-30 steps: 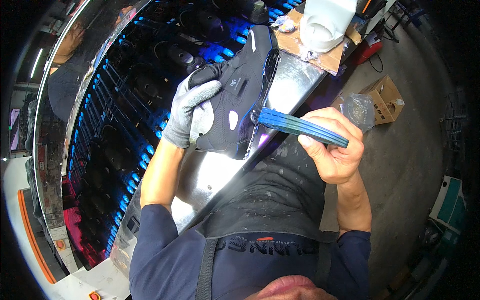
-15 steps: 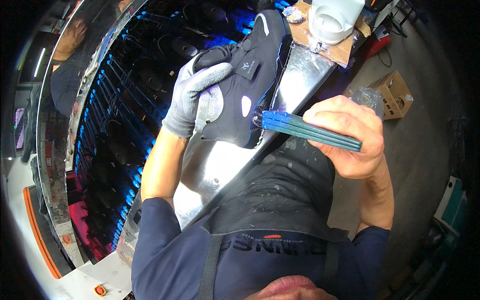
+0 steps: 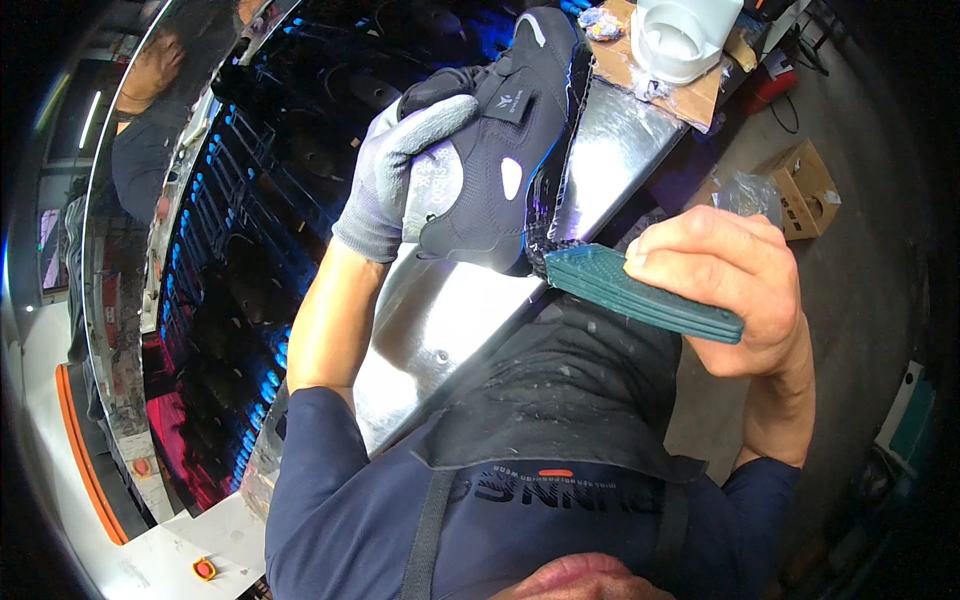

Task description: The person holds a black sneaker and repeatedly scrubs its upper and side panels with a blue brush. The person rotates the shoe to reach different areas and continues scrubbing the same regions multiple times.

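A black shoe upper (image 3: pixel 505 205) with a white oval patch is stretched over a pale shoe last (image 3: pixel 432 190). My left hand (image 3: pixel 385 180), in a grey glove, grips it around the ankle opening, thumb across the tongue side. The shoe is tipped sideways, toe pointing away, its bottom edge turned to the right. In my bare right hand (image 3: pixel 725 280) is a teal brush (image 3: pixel 640 295) with a thick layered handle. Dark bristles at its tip touch the lower edge near the heel, where a shiny wet-looking band runs along the side. The sole's underside is mostly hidden.
A shiny metal ledge (image 3: pixel 455 325) runs diagonally beneath the shoe. Left of it lies a dark rack with blue-tipped rods (image 3: pixel 262 388). A white container (image 3: pixel 678 45) stands on stained cardboard (image 3: pixel 700 100) at far right. An open carton (image 3: pixel 805 190) sits on the floor.
The brush has moved down and right along the shoe edge to the heel's lower corner. The shoe has shifted slightly upward, showing more of its side edge. Both grips are unchanged.
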The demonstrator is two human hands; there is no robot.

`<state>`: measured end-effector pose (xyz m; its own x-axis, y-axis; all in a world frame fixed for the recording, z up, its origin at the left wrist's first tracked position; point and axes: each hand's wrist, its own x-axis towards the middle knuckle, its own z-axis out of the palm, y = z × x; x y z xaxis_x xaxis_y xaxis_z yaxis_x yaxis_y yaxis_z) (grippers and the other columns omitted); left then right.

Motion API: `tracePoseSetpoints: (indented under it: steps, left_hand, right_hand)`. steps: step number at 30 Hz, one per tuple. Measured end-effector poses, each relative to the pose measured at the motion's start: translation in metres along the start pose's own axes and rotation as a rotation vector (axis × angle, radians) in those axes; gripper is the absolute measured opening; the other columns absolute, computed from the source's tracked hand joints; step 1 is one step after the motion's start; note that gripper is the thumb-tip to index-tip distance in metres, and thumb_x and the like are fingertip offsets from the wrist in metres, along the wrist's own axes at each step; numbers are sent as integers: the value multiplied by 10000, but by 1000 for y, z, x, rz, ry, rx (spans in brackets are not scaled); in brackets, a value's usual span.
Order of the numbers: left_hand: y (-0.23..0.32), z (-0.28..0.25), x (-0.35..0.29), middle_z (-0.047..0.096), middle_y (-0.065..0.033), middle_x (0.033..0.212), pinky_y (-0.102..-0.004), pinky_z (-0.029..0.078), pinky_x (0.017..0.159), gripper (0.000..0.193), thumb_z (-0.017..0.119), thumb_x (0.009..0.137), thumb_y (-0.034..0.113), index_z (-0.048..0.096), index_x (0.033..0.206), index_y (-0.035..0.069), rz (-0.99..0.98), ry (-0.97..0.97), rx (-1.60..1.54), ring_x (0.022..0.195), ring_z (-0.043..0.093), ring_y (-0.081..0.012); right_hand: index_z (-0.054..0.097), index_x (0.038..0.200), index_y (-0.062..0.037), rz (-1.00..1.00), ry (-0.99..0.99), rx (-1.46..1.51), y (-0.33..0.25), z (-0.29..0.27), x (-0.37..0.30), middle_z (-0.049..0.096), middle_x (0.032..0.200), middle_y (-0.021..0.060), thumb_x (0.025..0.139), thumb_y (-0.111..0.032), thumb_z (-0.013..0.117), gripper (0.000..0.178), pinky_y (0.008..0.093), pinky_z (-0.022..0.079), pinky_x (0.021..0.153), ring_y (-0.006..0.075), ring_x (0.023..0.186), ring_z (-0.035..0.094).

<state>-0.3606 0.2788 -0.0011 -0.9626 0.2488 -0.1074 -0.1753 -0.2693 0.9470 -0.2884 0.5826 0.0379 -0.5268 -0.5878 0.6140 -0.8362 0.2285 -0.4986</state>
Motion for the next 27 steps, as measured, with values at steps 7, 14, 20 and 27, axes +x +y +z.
tracePoseSetpoints:
  steps: [7,14,20,27]
  left_hand:
    - [-3,6,8,698,-200,1347,-399,581,1078,359,558,1071,122,627,1400,-3,6,44,2,1199,717,-284]
    - [-4,4,17,664,-232,1404,-430,542,1131,389,492,1103,149,609,1428,-31,-3,96,-83,1266,682,-311]
    - [-11,-16,39,667,-211,1398,-435,545,1126,384,488,1104,132,591,1435,-34,19,-390,-483,1281,670,-301]
    - [-21,-4,54,675,-179,1396,-410,577,1095,467,726,981,81,608,1422,-12,256,-96,200,1266,680,-259]
  right_hand:
    - [733,1012,50,0,83,7,16,-6,5,736,945,185,723,21,835,309,342,593,707,311,820,756]
    - [732,1017,56,-2,36,-19,14,-15,3,736,956,193,729,26,831,306,342,598,710,305,825,759]
    - [721,1037,75,-59,50,-148,14,-26,1,735,967,208,729,56,805,320,340,602,715,313,838,762]
    - [720,1120,59,-115,-36,-380,11,-48,0,738,1046,211,810,7,786,322,349,622,746,319,908,772]
